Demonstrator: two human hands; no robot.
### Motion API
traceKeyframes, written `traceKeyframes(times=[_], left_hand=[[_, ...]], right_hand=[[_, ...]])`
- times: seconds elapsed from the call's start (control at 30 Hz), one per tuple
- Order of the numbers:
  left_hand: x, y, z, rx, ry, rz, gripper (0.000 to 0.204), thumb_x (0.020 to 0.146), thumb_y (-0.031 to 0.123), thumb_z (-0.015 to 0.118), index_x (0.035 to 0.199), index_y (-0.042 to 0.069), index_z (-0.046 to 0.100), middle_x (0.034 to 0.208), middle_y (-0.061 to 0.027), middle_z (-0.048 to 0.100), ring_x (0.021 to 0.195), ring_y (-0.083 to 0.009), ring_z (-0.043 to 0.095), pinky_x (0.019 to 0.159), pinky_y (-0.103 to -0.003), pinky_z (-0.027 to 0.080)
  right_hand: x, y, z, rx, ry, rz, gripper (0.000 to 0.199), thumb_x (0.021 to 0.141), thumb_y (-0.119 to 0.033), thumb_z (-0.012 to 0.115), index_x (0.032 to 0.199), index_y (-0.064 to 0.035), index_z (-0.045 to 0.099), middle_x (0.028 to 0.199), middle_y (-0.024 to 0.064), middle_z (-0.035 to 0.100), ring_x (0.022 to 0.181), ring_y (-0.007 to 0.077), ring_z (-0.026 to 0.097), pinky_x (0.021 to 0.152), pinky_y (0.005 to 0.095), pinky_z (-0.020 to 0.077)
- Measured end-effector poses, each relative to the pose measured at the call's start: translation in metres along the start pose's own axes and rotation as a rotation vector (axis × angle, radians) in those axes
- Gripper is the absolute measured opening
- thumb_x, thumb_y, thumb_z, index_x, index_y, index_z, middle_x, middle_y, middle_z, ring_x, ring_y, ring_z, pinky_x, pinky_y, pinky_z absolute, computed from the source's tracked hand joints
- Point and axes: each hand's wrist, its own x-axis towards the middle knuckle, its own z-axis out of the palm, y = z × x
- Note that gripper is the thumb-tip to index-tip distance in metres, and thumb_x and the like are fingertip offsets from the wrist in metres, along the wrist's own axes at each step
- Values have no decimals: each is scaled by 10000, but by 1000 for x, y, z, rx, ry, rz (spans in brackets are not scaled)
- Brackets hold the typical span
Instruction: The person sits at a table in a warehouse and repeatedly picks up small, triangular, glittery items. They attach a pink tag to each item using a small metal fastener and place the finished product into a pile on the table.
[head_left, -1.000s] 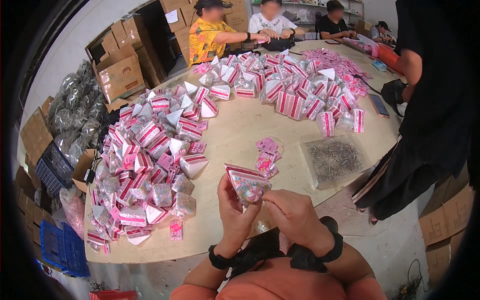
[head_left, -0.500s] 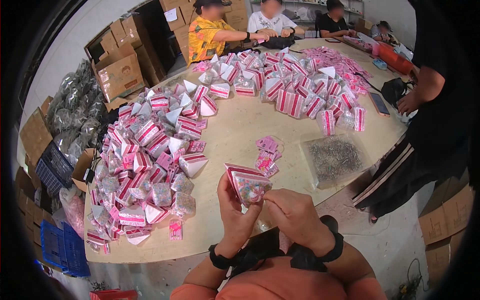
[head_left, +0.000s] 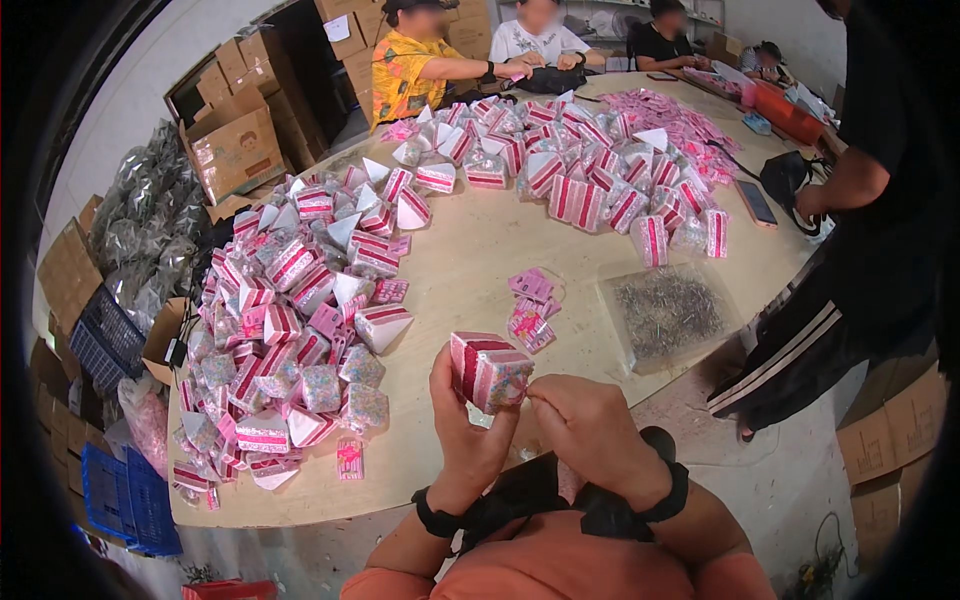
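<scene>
In my left hand (head_left: 468,440) is a toy cake slice (head_left: 486,372), pink, white and dark red in layers, with speckled pastel colours on its lower side. The left fingers and thumb wrap round it from the left and below. My right hand (head_left: 592,428) is closed in a pinch at the slice's right corner; whatever lies between its fingertips is too small to make out. Just beyond the slice, several pink printed cards (head_left: 533,308) with thin loops lie on the table. Beside them on the right sits a shallow clear tray (head_left: 612,300) full of small thin metal pieces.
A large heap of similar cake slices (head_left: 300,265) curves along the table's left and far sides. Pink cards (head_left: 655,118) are piled at the back right, near a phone (head_left: 757,204). A person in dark clothes (head_left: 850,270) stands at the right; several others sit across.
The cake slice has turned in my left hand, so more of its layered side faces up. My right hand stays pinched at its corner. The person at the right has shifted slightly.
</scene>
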Motion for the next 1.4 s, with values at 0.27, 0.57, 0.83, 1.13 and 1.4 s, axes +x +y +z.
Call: traceKeyframes(times=[0.27,0.57,0.83,1.13,1.4], left_hand=[[-1,2,0,-32,-19,-7,759,732,-10,690,1363,-8,269,1228,-131,445,1094,-202,500,909,-322,435],[-3,-2,-2,150,-5,46,733,705,-21,683,1339,-25,316,1183,-168,455,1074,-266,506,915,-343,427],[-2,-1,-11,182,-101,-22,781,707,0,695,1373,3,286,1249,-167,434,1156,-262,482,958,-352,412],[1,-12,-31,155,-78,-155,720,736,34,680,1363,10,326,1272,-129,449,1150,-220,481,943,-338,423],[29,-29,-83,33,54,-73,756,732,0,641,1402,2,290,1338,-145,403,1188,-236,448,1001,-344,368]], right_hand=[[2,0,-1,195,2,114,108,808,-32,536,873,10,612,744,180,606,680,318,622,602,357,477],[0,1,10,73,42,98,117,806,-13,530,912,2,579,703,170,576,618,255,612,563,341,460],[4,11,12,770,-125,446,93,854,-23,580,872,-15,489,714,30,579,632,73,579,554,205,453],[17,28,38,1056,-182,491,100,852,-51,599,921,-20,533,701,49,589,617,95,569,524,211,433],[26,35,20,789,-429,530,98,847,-117,606,898,-41,572,733,17,603,634,70,574,538,218,439]])
